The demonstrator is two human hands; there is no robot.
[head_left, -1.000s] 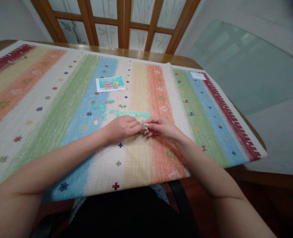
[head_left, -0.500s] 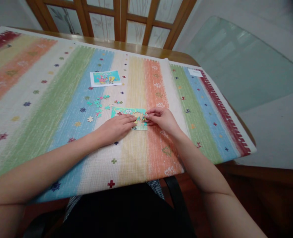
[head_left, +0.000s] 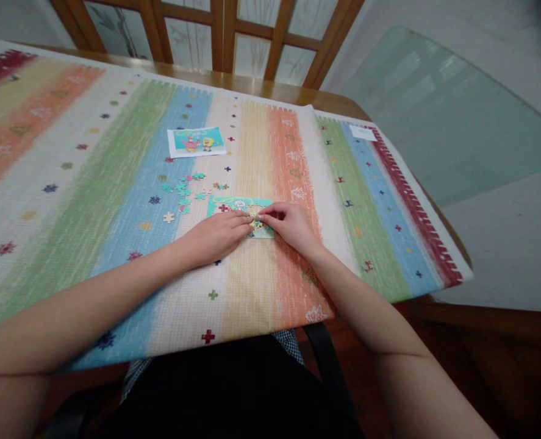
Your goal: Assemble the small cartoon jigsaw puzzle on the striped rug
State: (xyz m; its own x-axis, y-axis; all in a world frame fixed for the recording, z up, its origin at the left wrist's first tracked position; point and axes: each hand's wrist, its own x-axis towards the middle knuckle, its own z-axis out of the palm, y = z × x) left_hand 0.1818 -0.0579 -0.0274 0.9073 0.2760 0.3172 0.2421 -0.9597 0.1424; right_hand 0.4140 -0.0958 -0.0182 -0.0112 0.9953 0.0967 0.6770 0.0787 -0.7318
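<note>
A partly assembled cartoon jigsaw puzzle (head_left: 216,202) lies flat on the striped tablecloth, with a gap showing in its right part. My left hand (head_left: 223,236) rests across its lower left with fingers stretched out, covering part of the picture. Over the middle of the puzzle, the thumb and forefinger of my right hand (head_left: 291,227) are pinched on a small puzzle piece, largely hidden by the fingertips. The two hands' fingertips nearly meet there. Loose teal puzzle pieces (head_left: 185,201) are scattered left of and beyond the puzzle.
A printed reference picture (head_left: 197,142) of two cartoon figures lies farther back. One pale piece (head_left: 168,217) sits apart at the left. A white paper slip (head_left: 363,133) is near the right edge of the tablecloth (head_left: 247,292). A chair arm (head_left: 327,353) is below the table edge.
My right hand has moved left over the puzzle, bringing its pinched fingertips close to my left fingers. My left hand stays on the puzzle. The view has shifted slightly.
</note>
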